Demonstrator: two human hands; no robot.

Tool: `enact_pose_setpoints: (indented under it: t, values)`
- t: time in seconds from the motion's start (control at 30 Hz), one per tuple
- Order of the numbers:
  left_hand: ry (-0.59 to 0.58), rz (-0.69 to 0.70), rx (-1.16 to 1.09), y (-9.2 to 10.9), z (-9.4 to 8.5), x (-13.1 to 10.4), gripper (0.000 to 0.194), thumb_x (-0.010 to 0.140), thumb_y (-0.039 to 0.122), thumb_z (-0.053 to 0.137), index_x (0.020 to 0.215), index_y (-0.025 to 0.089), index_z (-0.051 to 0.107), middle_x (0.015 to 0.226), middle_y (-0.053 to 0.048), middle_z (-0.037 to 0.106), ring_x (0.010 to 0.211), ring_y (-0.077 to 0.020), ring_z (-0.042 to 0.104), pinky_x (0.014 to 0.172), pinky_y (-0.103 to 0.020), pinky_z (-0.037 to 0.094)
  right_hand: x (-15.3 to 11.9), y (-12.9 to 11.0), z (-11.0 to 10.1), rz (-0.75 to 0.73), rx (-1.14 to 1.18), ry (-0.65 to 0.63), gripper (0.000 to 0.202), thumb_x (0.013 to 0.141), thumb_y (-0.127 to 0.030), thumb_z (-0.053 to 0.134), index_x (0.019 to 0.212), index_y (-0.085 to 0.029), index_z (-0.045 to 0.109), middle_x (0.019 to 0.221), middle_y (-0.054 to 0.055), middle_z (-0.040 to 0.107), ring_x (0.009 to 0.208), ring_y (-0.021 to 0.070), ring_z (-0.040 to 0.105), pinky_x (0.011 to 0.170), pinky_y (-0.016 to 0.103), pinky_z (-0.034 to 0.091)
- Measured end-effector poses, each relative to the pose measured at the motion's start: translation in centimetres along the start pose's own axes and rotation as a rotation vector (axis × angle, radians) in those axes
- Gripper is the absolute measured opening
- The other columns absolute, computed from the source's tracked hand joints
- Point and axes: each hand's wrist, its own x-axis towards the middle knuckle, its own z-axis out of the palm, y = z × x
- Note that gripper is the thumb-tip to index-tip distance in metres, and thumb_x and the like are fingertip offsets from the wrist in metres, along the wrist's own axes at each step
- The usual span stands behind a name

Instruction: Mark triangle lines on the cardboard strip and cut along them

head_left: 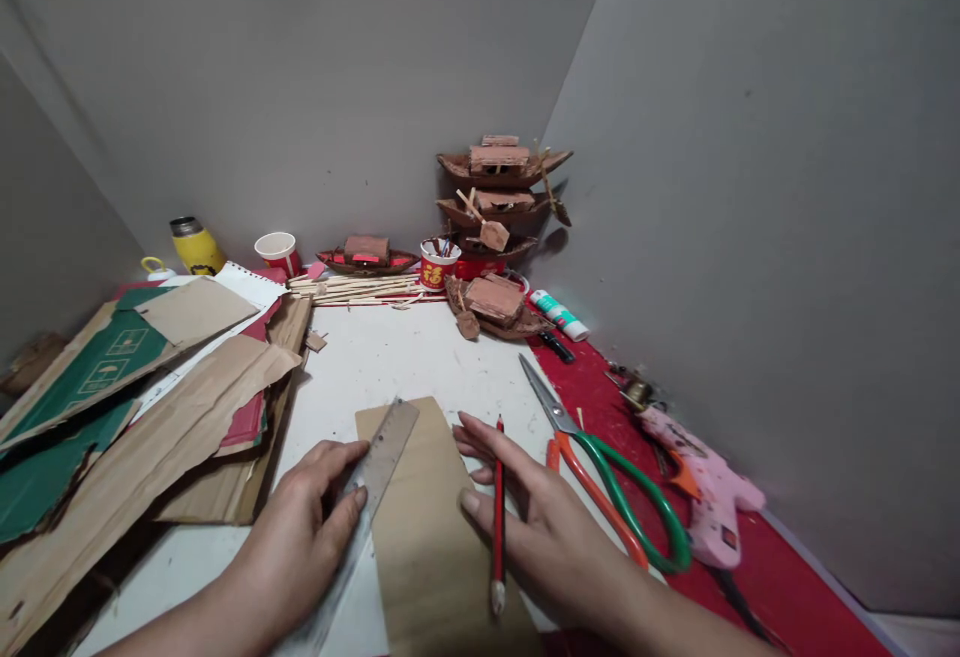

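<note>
My left hand (322, 507) pinches a clear ruler (394, 437) between thumb and fingers. The ruler slants across the left edge of a long brown cardboard strip (420, 537), and its near end is blurred. On the strip's right side, my right hand (525, 517) has its fingertips along the edge. A red and black pencil (499, 527) is tucked among that hand's fingers, its tip toward the far side. Close to the right hand lie large scissors (600, 467) with one green and one orange handle, blades a little apart.
Cardboard pieces (180, 437) pile up on the left. Thin wooden sticks (360, 289), a paper cup (440, 265) and several model boats (495, 302) stand at the back. At right are a pink glue gun (705, 487) and a white-green tube (559, 315). Grey walls enclose the table.
</note>
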Motion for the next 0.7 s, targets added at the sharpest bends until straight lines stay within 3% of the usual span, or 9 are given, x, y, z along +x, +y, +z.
enact_pose_setpoints:
  t: [0.17, 0.33, 0.57, 0.7]
  values:
    - [-0.106, -0.076, -0.127, 0.0, 0.7, -1.0, 0.039, 0.089, 0.032, 0.056, 0.126, 0.022, 0.067, 0.114, -0.01, 0.071, 0.105, -0.0289, 0.066, 0.094, -0.041, 0.05, 0.6, -0.3, -0.5, -0.056, -0.096, 0.015, 0.063, 0.089, -0.03, 0.058, 0.149, -0.015, 0.042, 0.14, 0.019, 0.059, 0.128, 0.0288, 0.057, 0.108, 0.054, 0.044]
    - [-0.104, -0.019, -0.133, -0.2, 0.2, -0.6, 0.035, 0.091, 0.027, 0.054, 0.123, 0.023, 0.069, 0.114, -0.009, 0.072, 0.104, -0.0274, 0.067, 0.092, -0.038, 0.05, -0.5, 0.0, -0.5, -0.18, -0.34, 0.029, 0.06, 0.091, -0.03, 0.056, 0.148, -0.016, 0.044, 0.14, 0.019, 0.058, 0.129, 0.0297, 0.057, 0.107, 0.051, 0.048]
    - [-0.111, 0.194, 0.135, 0.3, -1.1, 0.9, 0.036, 0.096, 0.02, 0.04, 0.12, 0.021, 0.067, 0.102, -0.009, 0.068, 0.095, -0.0233, 0.066, 0.085, -0.034, 0.051, -1.1, 0.1, -0.8, -0.317, -0.546, -0.001, 0.055, 0.092, -0.028, 0.054, 0.144, -0.01, 0.048, 0.129, 0.022, 0.065, 0.117, 0.0314, 0.065, 0.096, 0.046, 0.057]
    - [-0.106, 0.232, 0.365, 0.7, -1.5, 1.4, 0.037, 0.1, 0.027, 0.038, 0.129, 0.021, 0.059, 0.123, -0.014, 0.06, 0.104, -0.0274, 0.063, 0.089, -0.041, 0.051, -1.3, -0.1, -0.7, -0.374, -0.607, -0.016, 0.053, 0.093, -0.025, 0.051, 0.143, -0.008, 0.048, 0.126, 0.024, 0.065, 0.115, 0.0319, 0.065, 0.093, 0.047, 0.058]
